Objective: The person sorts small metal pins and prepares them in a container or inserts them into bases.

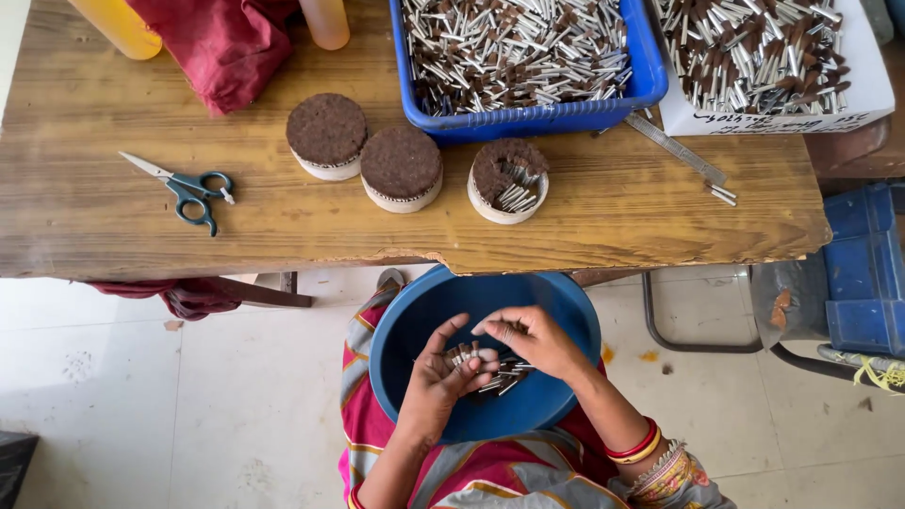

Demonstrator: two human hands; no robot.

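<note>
Small brown-tipped metal sticks [468, 354] lie bunched in my left hand [441, 377] fingers; right hand [530, 337] fingers pinch some above, so I keep tips level.

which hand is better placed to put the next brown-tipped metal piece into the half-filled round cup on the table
Probably the right hand: it pinches pieces with free fingertips and sits under the half-filled cup. The left hand is cupped around a bundle of pieces over the blue bowl.

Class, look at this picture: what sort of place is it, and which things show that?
Probably a small hand-assembly workshop: a blue crate heaped with brown-tipped metal sticks, round packed bundles on a worn wooden table, and both hands sorting sticks over a blue basin.
</note>
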